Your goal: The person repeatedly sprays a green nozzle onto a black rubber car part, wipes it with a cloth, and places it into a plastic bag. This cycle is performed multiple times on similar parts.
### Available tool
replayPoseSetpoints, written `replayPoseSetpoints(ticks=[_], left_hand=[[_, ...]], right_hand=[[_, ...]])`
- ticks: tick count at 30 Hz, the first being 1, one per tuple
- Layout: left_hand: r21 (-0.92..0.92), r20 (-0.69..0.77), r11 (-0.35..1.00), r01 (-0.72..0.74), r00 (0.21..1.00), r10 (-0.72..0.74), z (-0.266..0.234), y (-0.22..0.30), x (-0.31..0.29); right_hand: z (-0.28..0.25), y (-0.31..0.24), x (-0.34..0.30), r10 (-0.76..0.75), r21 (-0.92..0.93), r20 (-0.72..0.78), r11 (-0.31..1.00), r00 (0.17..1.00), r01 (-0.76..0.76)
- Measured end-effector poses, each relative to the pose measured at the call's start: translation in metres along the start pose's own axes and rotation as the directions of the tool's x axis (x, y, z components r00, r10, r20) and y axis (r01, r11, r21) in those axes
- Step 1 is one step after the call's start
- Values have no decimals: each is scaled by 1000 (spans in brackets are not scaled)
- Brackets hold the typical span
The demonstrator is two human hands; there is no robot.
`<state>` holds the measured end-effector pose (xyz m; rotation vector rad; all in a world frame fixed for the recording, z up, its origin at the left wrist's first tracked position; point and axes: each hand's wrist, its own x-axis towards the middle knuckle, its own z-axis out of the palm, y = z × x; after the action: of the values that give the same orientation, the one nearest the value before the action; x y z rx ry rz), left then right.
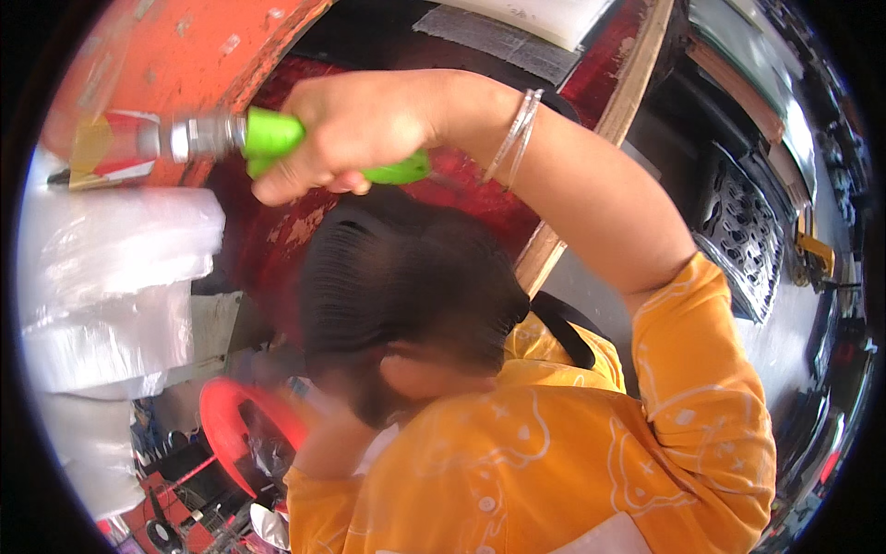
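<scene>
Neither of my own hands shows in the head view. Close in front, a person in an orange patterned shirt (544, 471) bends over, dark hair (406, 277) towards me. This person's raised hand (369, 125), with thin bangles at the wrist, closes round a bright green handle (274, 134). A silver metal collar (208, 136) joins the handle at its left. Beyond the collar, a blurred red, white and yellow part (106, 148) is too smeared to name. The person's other arm (337, 439) is mostly hidden beside the head.
Stacked clear plastic sheets or bags (120, 277) lie at the left. Above them is a worn orange surface (185, 55). A wooden edge (637, 78) runs across the upper right, beside a black perforated panel (738, 226). A red rounded object (221, 415) stands at lower left.
</scene>
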<state>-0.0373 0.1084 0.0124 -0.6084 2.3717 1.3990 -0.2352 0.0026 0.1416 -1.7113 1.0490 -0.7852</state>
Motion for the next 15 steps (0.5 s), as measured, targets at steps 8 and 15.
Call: replayPoseSetpoints(ticks=[8,15], left_hand=[[288,169,941,-177,977,132,-16,-6,5],[643,38,660,-388,877,479,13,-36,10]], right_hand=[[25,-18,0,-159,287,221,954,962,91],[52,-37,4,-182,203,263,970,947,130]])
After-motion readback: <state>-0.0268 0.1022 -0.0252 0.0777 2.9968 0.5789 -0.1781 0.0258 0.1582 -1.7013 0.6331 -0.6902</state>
